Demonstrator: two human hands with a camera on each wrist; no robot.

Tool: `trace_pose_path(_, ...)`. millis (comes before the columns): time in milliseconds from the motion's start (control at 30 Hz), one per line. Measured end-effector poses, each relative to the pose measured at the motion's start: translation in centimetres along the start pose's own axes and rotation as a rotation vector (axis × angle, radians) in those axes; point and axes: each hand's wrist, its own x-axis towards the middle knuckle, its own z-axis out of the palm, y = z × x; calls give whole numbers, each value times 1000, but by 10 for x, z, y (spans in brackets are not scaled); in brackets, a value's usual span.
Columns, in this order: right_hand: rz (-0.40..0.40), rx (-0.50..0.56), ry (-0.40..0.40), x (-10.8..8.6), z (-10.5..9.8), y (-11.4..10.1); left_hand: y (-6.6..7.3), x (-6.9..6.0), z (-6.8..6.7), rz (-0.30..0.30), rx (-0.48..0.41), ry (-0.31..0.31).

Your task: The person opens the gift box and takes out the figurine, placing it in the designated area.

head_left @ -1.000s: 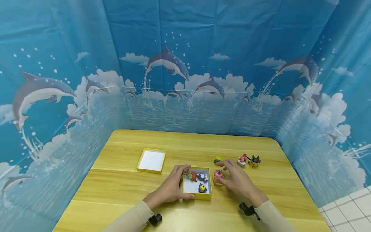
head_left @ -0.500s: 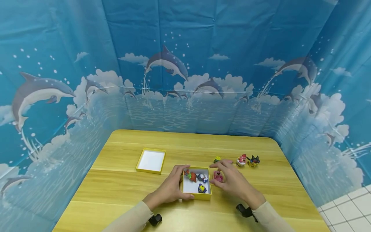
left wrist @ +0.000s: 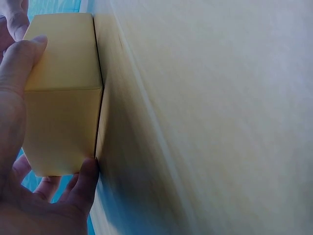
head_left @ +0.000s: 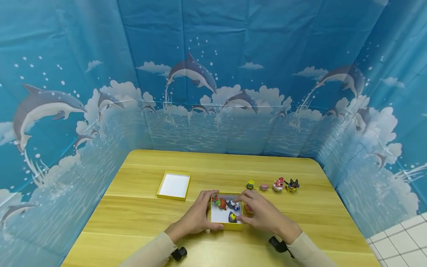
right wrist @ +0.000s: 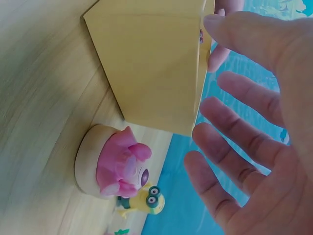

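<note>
Blue plastic-looking sheeting (head_left: 213, 129), creased and printed with leaping dolphins, clouds and rippling water, wraps the far, left and right sides of a yellow wood-grain table (head_left: 140, 215) with rounded far corners; white square tiles (head_left: 413, 237) show at the near right. From my remote seat I see a square, smooth-walled yellow box (head_left: 230, 226) standing on the table, its top uncovered and its inside white. The left hand (head_left: 199, 214) is clamped on the box's left end, thumb along the near wall, fingers at the far side. The right hand (head_left: 261, 209) has its fingers apart and reaches over the right rim; I cannot tell whether it touches anything inside. In the box lie an orange-and-green figure (head_left: 221, 203) at far left, a black-and-white figure (head_left: 231, 204) at far right and a blue-and-yellow figure (head_left: 232, 217) at near right. Just right of the box, a glossy pink figure (right wrist: 122, 164) sits on a round, pale base, partly under the right hand. Farther right stand a goggled yellow figure (head_left: 250, 184), a small pink piece (head_left: 264, 187), a red-topped figure (head_left: 278, 184) and a black-eared figure (head_left: 292, 185). A gap of wood separates the box from a shallow yellow tray (head_left: 174, 185) at far left.
</note>
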Motion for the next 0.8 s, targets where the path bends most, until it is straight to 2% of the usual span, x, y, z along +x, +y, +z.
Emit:
trace_pose_path(333, -25, -37, -73, 7, 2, -4, 0, 0, 0, 0, 7, -4)
trace_pose_path(567, -54, -68, -85, 13, 2, -10, 0, 0, 0, -5, 9, -7)
trace_pose_path(800, -33, -80, -115, 19, 3, -13, -1, 0, 0, 7, 7, -10)
